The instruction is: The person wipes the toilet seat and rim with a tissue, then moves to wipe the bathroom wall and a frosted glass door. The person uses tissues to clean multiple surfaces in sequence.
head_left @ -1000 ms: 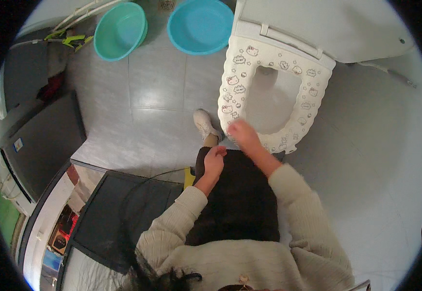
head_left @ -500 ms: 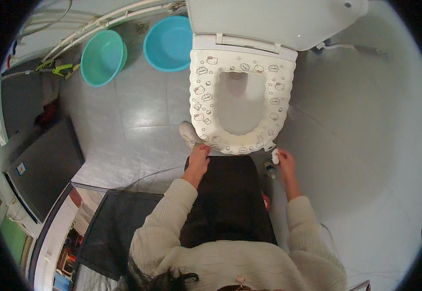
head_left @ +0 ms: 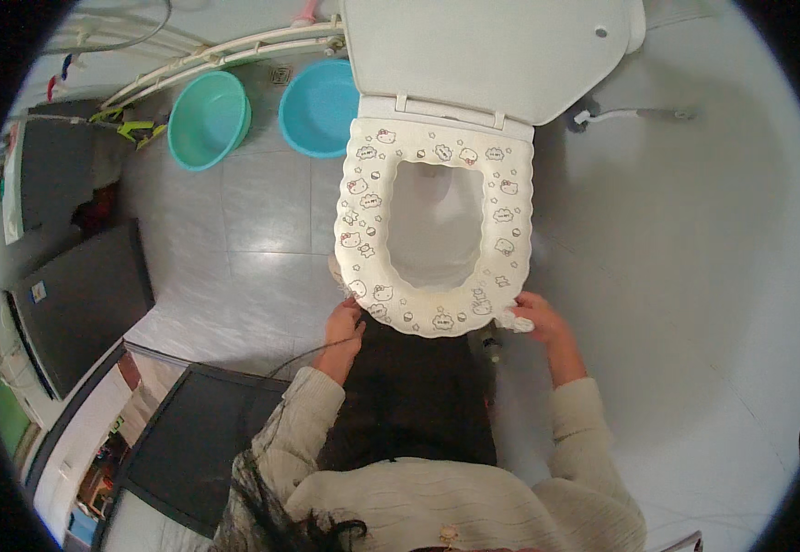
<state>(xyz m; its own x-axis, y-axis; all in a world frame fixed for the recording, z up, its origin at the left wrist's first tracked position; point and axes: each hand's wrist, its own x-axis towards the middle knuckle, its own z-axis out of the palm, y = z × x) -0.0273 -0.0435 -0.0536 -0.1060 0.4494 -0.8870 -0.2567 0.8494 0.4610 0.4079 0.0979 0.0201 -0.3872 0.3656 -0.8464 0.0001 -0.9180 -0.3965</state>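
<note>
A white toilet seat cover [head_left: 506, 230] with scalloped edges and small cartoon prints lies around the toilet's opening. My left hand [head_left: 341, 331] is closed at its front left edge, fingertips partly hidden there. At the front right corner, my right hand [head_left: 549, 327] pinches a crumpled white piece [head_left: 515, 320] against the edge; whether it is a tissue or part of the cover I cannot tell. Behind the seat, the toilet lid [head_left: 483, 55] stands raised. Below the right front edge, a small bottle [head_left: 490, 348] is partly hidden.
A green basin [head_left: 209, 121] and a blue basin [head_left: 317, 109] stand on the floor at the far left, by white pipes [head_left: 234, 39]. A toilet brush [head_left: 634, 114] lies right of the toilet. Dark panels [head_left: 83, 308] line the left side.
My right hand has brought the white piece from just off the seat to its front right edge. My left hand stays at the front left edge. The whole view has shifted slightly.
</note>
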